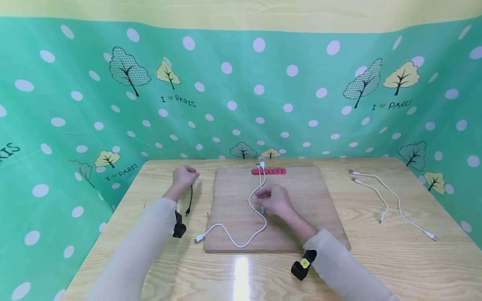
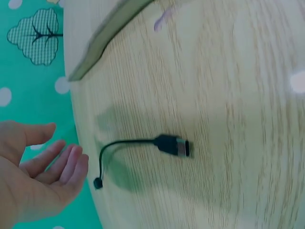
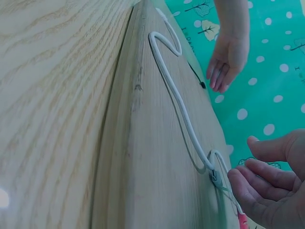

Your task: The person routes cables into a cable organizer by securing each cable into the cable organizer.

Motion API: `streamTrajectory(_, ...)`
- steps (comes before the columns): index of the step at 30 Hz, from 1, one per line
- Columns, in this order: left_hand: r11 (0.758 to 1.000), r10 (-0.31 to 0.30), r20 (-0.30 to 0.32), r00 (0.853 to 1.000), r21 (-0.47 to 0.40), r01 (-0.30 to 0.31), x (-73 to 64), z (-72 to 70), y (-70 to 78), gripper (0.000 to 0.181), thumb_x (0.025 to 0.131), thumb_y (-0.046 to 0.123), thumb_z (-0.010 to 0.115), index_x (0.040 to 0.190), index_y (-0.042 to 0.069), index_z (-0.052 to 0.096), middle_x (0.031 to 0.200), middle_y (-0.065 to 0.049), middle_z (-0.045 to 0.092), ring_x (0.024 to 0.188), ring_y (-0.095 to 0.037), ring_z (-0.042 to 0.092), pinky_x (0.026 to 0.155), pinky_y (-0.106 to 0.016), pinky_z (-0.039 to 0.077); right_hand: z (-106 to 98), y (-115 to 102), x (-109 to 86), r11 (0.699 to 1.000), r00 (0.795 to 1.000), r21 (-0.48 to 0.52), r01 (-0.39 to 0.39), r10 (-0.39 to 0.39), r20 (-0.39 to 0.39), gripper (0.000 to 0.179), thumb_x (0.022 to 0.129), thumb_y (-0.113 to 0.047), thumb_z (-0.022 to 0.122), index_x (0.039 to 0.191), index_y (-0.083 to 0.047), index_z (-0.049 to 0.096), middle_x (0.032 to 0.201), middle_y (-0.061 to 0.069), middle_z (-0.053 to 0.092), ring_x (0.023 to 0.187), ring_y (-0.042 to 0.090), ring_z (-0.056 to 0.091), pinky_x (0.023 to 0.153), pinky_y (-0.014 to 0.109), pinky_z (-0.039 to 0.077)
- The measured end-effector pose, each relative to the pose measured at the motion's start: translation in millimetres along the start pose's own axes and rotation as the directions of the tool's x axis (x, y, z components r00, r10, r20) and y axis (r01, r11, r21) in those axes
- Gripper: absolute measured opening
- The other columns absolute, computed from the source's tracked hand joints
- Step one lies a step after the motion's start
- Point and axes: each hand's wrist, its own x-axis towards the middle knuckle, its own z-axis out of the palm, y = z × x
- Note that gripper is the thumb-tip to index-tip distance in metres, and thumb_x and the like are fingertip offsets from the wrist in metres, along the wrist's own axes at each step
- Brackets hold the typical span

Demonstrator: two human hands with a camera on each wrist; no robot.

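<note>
My left hand (image 1: 184, 176) hovers at the table's left side, above a short black cable (image 2: 128, 141) with a plug at each end. In the left wrist view its fingers are loosely bent and hold nothing. My right hand (image 1: 275, 200) hangs over the wooden board (image 1: 301, 217), fingers relaxed. In the right wrist view its fingertips are beside a grey plug (image 3: 215, 177) on a thin white cable. Both that cable and a thicker white cable (image 1: 251, 240) run up to the left end of a red cable holder (image 1: 276, 171), their other plugs beyond it. The thicker one curves over the board's front left.
Two more white cables (image 1: 400, 209) lie on the table right of the board. The board's raised edge (image 3: 128, 143) stands above the tabletop (image 1: 180, 267). A green dotted curtain (image 1: 241, 83) hangs behind and at both sides.
</note>
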Motion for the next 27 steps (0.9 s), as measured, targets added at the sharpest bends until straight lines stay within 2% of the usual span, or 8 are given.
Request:
streamTrajectory(6,0.998,-0.058,-0.03,0.998,0.018,0.059,0.2,-8.6,-7.7,0.039,0.096,0.019,0.051,0.125,-0.006,0.055,0.129,-0.026,0.055,0.118,-0.04,0.054,0.098,-0.047,0.051,5,-3,0.1,1.0,1.0,0.0,0.016,-0.016,0.018,0.017,0.08,-0.006,0.075,0.096,-0.003,0.073,0.089,0.011,0.074,0.075,0.015,0.068,0.065,0.024,0.058)
streamTrajectory(11,0.994,-0.107,-0.066,0.992,0.007,0.108,3.0,-12.6,-12.8,0.038,0.095,0.016,0.054,0.124,-0.008,0.055,0.13,-0.027,0.056,0.118,-0.04,0.054,0.099,-0.047,0.05,8,-5,0.4,1.0,0.999,0.005,0.019,-0.019,0.026,0.016,0.08,-0.007,0.075,0.096,-0.004,0.073,0.088,0.009,0.074,0.073,0.013,0.066,0.064,0.023,0.058)
streamTrajectory(12,0.993,-0.116,-0.078,0.99,0.003,0.116,4.4,-12.5,-13.7,0.033,0.094,0.016,0.055,0.117,-0.008,0.058,0.12,-0.025,0.061,0.109,-0.038,0.058,0.094,-0.045,0.053,8,-5,0.5,1.0,0.999,0.007,0.018,-0.018,0.027,0.017,0.08,-0.008,0.076,0.096,-0.005,0.073,0.088,0.009,0.074,0.072,0.012,0.066,0.065,0.023,0.058)
streamTrajectory(14,0.992,-0.129,-0.099,0.987,-0.013,0.129,7.5,-11.3,-15.7,0.021,0.092,0.014,0.056,0.094,-0.007,0.062,0.09,-0.018,0.067,0.084,-0.031,0.061,0.077,-0.037,0.055,9,-6,0.4,1.0,0.999,0.004,0.027,-0.027,0.025,0.017,0.079,-0.008,0.076,0.096,-0.005,0.073,0.088,0.009,0.074,0.072,0.012,0.066,0.065,0.023,0.058)
streamTrajectory(16,0.989,-0.144,-0.112,0.983,-0.033,0.141,11.2,-9.2,-17.2,0.022,0.09,0.012,0.057,0.071,0.001,0.055,0.063,-0.006,0.057,0.062,-0.021,0.053,0.061,-0.029,0.049,9,-7,0.0,0.999,0.999,0.001,0.038,-0.038,0.021,0.018,0.079,-0.007,0.076,0.096,-0.004,0.073,0.087,0.009,0.074,0.072,0.012,0.067,0.064,0.023,0.058)
streamTrajectory(18,0.985,-0.167,-0.118,0.979,-0.058,0.161,14.2,-7.0,-17.8,0.031,0.088,0.011,0.058,0.061,0.01,0.042,0.053,0.004,0.041,0.053,-0.014,0.04,0.054,-0.024,0.039,10,-8,-0.1,0.999,0.999,0.001,0.044,-0.044,0.017,0.018,0.078,-0.007,0.077,0.095,-0.004,0.073,0.087,0.009,0.074,0.072,0.012,0.067,0.064,0.023,0.057)
streamTrajectory(21,0.979,-0.191,-0.122,0.974,-0.096,0.179,17.6,-4.5,-19.0,0.033,0.088,0.008,0.057,0.061,0.013,0.037,0.054,0.005,0.038,0.054,-0.013,0.039,0.053,-0.023,0.037,12,-8,0.7,0.998,0.998,-0.003,0.068,-0.068,0.018,0.018,0.078,-0.006,0.077,0.096,-0.002,0.073,0.087,0.01,0.074,0.072,0.013,0.067,0.064,0.023,0.058)
streamTrajectory(27,0.962,-0.22,-0.112,0.969,-0.187,0.196,21.7,-2.6,-21.3,0.021,0.085,0.0,0.05,0.073,0.01,0.036,0.078,-0.005,0.04,0.06,-0.016,0.036,0.051,-0.024,0.036,20,-13,3.2,0.995,0.995,-0.002,0.097,-0.097,0.031,0.019,0.078,-0.005,0.077,0.096,-0.002,0.073,0.087,0.011,0.074,0.074,0.014,0.068,0.067,0.023,0.058)
